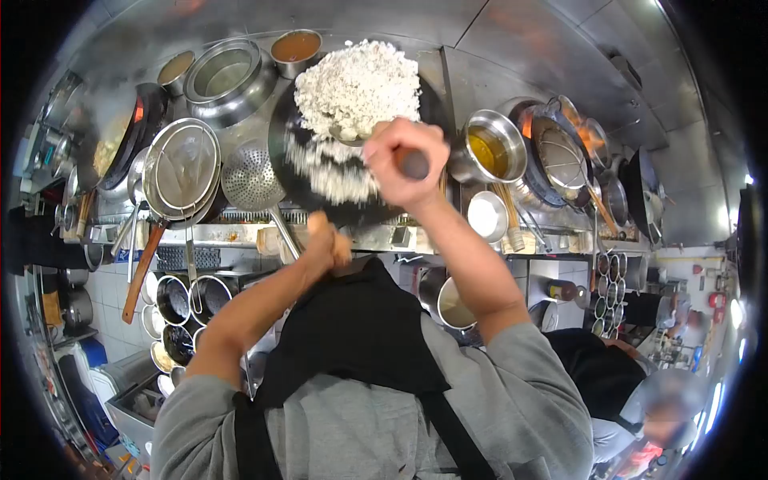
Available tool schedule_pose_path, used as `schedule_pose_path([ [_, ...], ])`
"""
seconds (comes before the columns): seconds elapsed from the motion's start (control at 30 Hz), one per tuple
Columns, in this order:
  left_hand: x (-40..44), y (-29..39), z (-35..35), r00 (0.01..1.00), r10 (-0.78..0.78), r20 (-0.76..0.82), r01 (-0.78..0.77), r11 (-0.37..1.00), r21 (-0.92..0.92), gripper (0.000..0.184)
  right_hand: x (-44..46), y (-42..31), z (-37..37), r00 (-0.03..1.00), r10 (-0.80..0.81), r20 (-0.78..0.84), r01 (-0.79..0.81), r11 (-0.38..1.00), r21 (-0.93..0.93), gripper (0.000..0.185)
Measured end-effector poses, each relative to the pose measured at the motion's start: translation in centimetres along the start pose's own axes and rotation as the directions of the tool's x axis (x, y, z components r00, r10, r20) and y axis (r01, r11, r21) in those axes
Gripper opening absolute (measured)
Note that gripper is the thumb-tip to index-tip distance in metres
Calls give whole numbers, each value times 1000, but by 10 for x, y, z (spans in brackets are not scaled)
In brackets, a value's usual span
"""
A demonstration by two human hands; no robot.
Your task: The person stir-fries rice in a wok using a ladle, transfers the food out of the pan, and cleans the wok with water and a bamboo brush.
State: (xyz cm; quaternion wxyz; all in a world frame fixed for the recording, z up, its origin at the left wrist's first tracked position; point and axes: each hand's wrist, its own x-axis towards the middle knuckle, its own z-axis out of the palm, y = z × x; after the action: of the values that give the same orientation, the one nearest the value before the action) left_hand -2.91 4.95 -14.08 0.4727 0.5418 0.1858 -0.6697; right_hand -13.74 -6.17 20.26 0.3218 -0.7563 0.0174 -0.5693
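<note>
A dark wok (290, 172) holds a large heap of white rice (356, 84), with loose grains smeared by motion lower in the pan. My right hand (408, 160) is closed around the wooden-ended handle of a ladle (352, 134), above the right part of the wok. The ladle's bowl is partly buried in the rice, and the handle's butt points up at me. At the near rim of the wok, my left hand (328, 242) is closed and slightly blurred. It seems to grip the wok's edge or handle, mostly hidden under the fingers.
Left of the wok lie a perforated skimmer (253, 174) and wire strainers (186, 168); behind are a steel pot (228, 74) and sauce container (296, 48). Rightward stand a pot of yellow oil (488, 148), a white bowl (486, 216) and flaming burners (592, 138). Another person (600, 376) is lower right.
</note>
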Motion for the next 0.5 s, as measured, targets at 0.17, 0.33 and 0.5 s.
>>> schedule_pose_path([
  [0.17,-145,44,65,922,-90,376,148,981,-127,18,64,21,-41,800,572,-180,-444,766,464,19],
  [0.33,-63,53,55,894,399,204,-442,862,249,15,99,62,-15,841,479,-251,-355,840,411,14],
  [0.5,-49,11,14,939,280,199,-287,958,7,12,125,38,-64,869,447,-213,-325,840,434,17],
])
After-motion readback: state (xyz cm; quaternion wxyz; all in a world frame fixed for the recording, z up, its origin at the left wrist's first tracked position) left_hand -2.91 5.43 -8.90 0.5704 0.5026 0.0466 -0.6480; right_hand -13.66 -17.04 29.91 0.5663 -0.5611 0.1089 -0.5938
